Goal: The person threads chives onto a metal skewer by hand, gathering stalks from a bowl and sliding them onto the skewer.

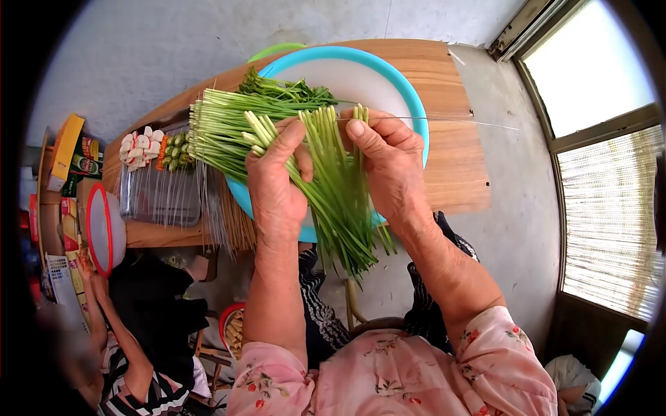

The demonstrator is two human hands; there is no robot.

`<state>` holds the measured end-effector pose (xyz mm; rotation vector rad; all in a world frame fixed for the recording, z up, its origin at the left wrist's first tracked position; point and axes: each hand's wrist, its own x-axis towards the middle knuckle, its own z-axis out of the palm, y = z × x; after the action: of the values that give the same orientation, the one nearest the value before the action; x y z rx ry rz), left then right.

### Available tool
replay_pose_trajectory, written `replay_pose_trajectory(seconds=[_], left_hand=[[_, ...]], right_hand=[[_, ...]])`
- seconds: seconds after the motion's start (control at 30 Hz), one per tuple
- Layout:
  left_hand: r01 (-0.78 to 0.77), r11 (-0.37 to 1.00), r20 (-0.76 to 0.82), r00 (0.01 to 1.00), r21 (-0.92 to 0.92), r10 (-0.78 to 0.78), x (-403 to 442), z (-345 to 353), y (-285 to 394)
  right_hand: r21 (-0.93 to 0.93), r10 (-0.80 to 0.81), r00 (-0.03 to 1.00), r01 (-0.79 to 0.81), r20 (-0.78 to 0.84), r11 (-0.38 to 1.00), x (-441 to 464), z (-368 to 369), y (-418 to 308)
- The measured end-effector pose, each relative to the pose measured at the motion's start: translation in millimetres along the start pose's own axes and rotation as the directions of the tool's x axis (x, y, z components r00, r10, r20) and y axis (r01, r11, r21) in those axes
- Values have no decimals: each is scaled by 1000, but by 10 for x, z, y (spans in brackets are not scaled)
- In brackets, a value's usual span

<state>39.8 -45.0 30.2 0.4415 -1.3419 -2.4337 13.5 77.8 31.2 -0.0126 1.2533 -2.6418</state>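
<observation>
My left hand (279,177) is closed round a bunch of garlic chives (333,201), their pale cut ends up and green leaves hanging down. A thin metal skewer (479,123) runs sideways at the level of the stalk ends and sticks out far to the right. My right hand (388,149) pinches a few chive stalks at the skewer, thumb on the near side. How many stalks the skewer pierces is hidden by the fingers. Beneath my hands, a larger pile of chives (222,125) lies across a white basin with a blue rim (418,104).
The basin stands on a wooden table (451,159). At left, a metal tray (159,201) holds skewers, with white slices (141,147) and green pieces (180,151) on its far end. Another person's arms (125,333) are at lower left, near a red-rimmed basket (104,229).
</observation>
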Motion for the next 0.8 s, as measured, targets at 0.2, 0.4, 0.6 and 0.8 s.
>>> replay_pose_trajectory(seconds=[0.2, 0.4, 0.6, 0.8], left_hand=[[30, 999, 31, 999, 40, -31, 28, -23, -48], [8, 1000, 14, 1000, 21, -9, 18, 11, -43], [-4, 996, 86, 996, 94, -4, 12, 55, -75], [-8, 995, 93, 996, 101, -2, 18, 83, -108]], right_hand=[[21, 142, 986, -144, 87, 989, -8, 84, -69], [35, 116, 993, -117, 9, 993, 10, 45, -23], [58, 142, 990, -141, -4, 988, 11, 36, -23], [128, 175, 982, -182, 63, 975, 10, -1, -64]])
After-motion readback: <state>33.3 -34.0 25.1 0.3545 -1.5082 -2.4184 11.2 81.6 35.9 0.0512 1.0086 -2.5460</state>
